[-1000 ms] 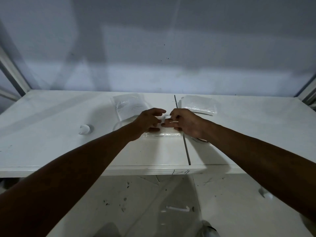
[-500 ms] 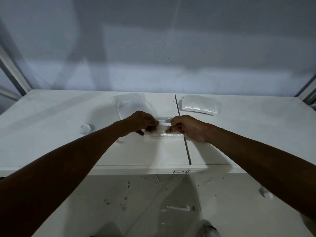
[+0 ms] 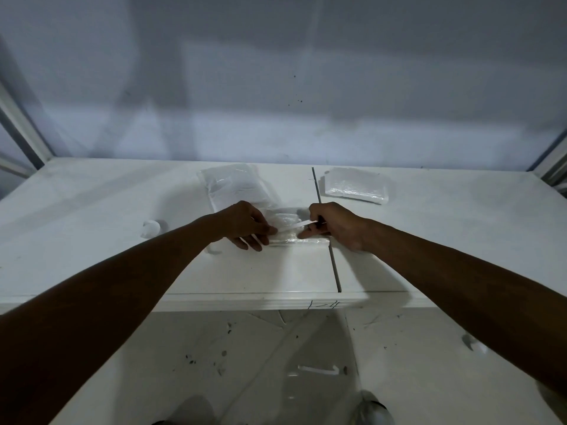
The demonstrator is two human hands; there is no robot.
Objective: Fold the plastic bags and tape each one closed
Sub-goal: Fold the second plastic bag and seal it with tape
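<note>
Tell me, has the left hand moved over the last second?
Yes. The left hand has drawn leftward, away from the table seam, widening its gap to the right hand; a tape strip spans it.

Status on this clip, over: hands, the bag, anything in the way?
Left hand and right hand each pinch one end of the tape strip. Strip stretched over the folded bag on the table, right end raised. Nothing blocking.

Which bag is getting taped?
The folded bag nearest the person. The left hand and right hand pinch a tape strip over it; the back-left pile and back-right bag lie untouched.
</note>
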